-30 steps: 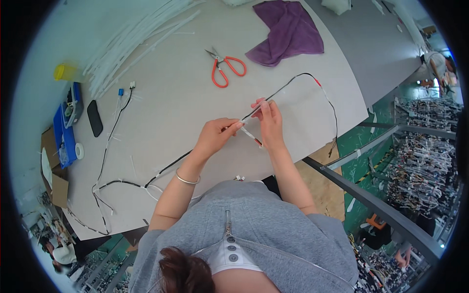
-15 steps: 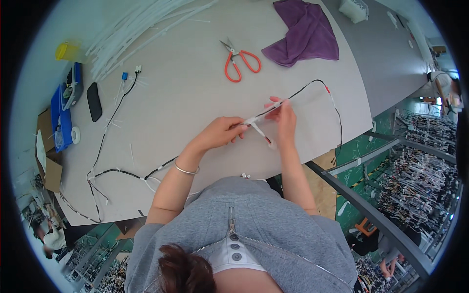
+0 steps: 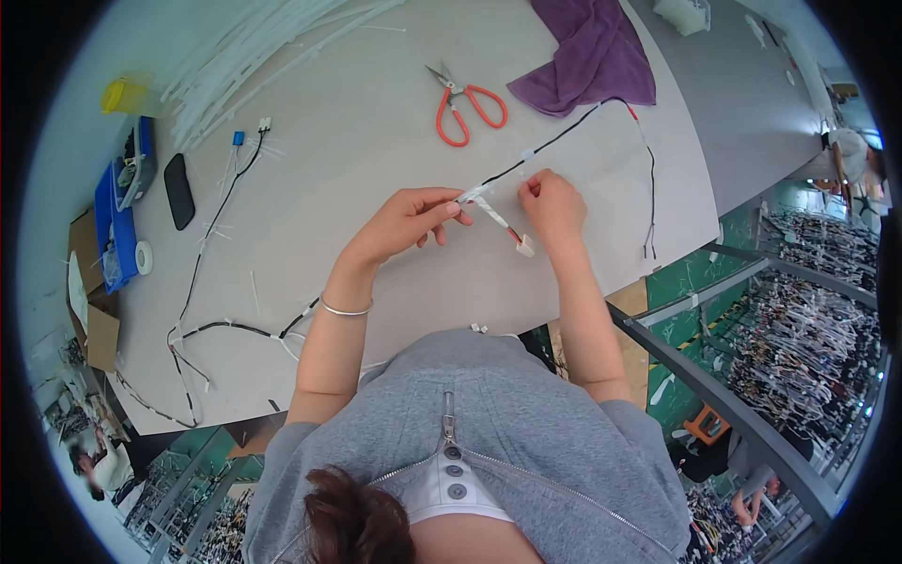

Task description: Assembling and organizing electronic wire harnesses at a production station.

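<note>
My left hand point(image 3: 406, 222) pinches a black wire harness point(image 3: 554, 141) at a white wrapped spot, thumb and fingers closed on it. My right hand point(image 3: 552, 205) is closed just right of it, gripping a thin white tie or tape end on the same harness. A short branch with a white connector point(image 3: 523, 246) hangs below my hands. The harness runs up right to red ends near the purple cloth point(image 3: 587, 52), then down the table's right edge. Another stretch point(image 3: 225, 327) trails left past my left wrist.
Orange-handled scissors point(image 3: 465, 101) lie beyond my hands. A bundle of white cable ties point(image 3: 263, 52) fans across the far left. A black phone point(image 3: 178, 190), blue tray point(image 3: 115, 211), tape roll point(image 3: 143, 257) and yellow container point(image 3: 124, 94) sit at the left edge. Racks of harnesses point(image 3: 799, 329) stand lower right.
The view has shifted, so the table appears lower and closer. My hands stay on the same spot of the harness, the right hand now pulled slightly apart from the left.
</note>
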`<action>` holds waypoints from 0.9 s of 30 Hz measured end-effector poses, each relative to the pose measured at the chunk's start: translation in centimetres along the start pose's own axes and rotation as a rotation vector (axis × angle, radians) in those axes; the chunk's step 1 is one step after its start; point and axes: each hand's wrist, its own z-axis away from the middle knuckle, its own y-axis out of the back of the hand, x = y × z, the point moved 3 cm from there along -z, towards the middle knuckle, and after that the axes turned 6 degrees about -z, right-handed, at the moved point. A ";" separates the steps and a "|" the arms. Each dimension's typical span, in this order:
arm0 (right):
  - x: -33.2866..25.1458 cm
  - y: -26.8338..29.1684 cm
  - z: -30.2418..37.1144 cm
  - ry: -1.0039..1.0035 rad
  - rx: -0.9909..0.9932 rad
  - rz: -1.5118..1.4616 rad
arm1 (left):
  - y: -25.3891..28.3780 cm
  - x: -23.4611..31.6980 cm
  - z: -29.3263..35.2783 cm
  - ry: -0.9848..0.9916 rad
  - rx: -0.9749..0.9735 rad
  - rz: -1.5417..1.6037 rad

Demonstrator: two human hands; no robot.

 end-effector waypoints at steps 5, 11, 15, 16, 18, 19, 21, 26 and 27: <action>0.5 0.9 -0.5 0.136 0.008 0.306 | 0.0 -1.0 -0.3 -0.092 0.090 -0.118; -4.5 4.0 6.2 0.077 -0.371 -0.785 | -0.7 -0.9 0.0 -0.049 0.158 -0.100; -5.6 0.6 8.1 0.106 -0.220 -0.754 | -0.9 -1.3 -0.4 0.010 0.181 -0.129; -5.8 0.5 8.0 0.098 -0.164 -0.775 | -0.9 -1.4 -0.6 0.029 0.145 -0.108; -6.3 0.2 7.7 0.091 -0.109 -0.798 | -0.5 -1.7 -1.0 0.048 0.112 -0.087; -6.6 -0.2 7.5 0.106 -0.095 -0.825 | -0.4 -2.1 -1.2 0.073 0.052 -0.044; -6.7 0.1 7.2 0.121 -0.085 -0.845 | -0.5 -2.4 -1.6 0.099 -0.007 0.009; -3.5 1.2 7.2 -0.101 -0.497 -1.259 | -0.3 -2.8 -1.6 0.083 0.067 0.066; -3.3 1.1 7.4 -0.103 -0.502 -1.256 | -0.3 -2.8 -1.6 0.085 0.070 0.071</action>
